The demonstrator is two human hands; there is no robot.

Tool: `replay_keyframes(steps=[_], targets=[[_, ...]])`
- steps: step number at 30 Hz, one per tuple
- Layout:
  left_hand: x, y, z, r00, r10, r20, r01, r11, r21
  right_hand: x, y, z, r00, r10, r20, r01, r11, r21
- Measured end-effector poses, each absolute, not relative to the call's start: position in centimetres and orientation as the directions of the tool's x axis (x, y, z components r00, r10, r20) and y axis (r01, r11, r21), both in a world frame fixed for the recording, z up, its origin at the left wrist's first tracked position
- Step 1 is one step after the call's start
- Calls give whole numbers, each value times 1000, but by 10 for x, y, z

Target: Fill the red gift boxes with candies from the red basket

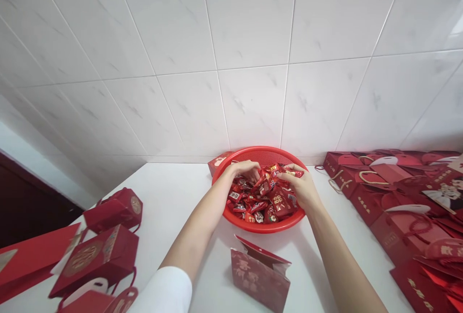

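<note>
A round red plastic basket (265,229) is filled with red-wrapped candies (249,205), and both my hands are inside it. My left hand (248,170) lies at the basket's left side with its fingers curled down among the wrappers. Its fingertips are hidden, so what it grips cannot be made out. On the right, my right hand (299,183) pinches a red-wrapped candy (295,173) between thumb and fingers. In front of the basket stands a red paper gift box (259,277), upright with its top open.
At the left are several dark red gift boxes (119,211) with cord handles and a flat red sheet (36,257). Many red gift boxes (379,197) crowd the right side. A small red box (216,162) sits behind the basket, against the tiled wall (249,105).
</note>
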State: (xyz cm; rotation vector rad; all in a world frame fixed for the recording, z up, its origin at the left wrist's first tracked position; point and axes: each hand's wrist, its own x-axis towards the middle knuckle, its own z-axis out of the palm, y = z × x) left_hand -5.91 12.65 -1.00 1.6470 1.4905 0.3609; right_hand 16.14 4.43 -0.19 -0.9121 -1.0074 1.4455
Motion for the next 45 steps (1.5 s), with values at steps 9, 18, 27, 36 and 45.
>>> replay_keyframes(steps=[9, 18, 27, 36, 45], targets=[[-59, 137, -24, 116, 936, -333, 846, 83, 527, 161, 41, 1, -93, 995, -36, -308, -63, -949], [-48, 134, -13, 77, 855, -513, 955, 85, 285, 161, 44, -2, -107, 994, -8, -312, -42, -949], [-52, 129, -9, 86, 860, -503, 933, 107, 343, 162, 42, 0, -126, 992, 8, -302, -31, -953], [-66, 116, 11, 211, 960, -183, 684, -11, 729, 162, 40, 6, -157, 987, -24, -371, -82, -925], [-57, 113, 28, 266, 960, 82, 365, -180, 913, 163, 42, 7, -137, 990, -20, -465, -82, -881]])
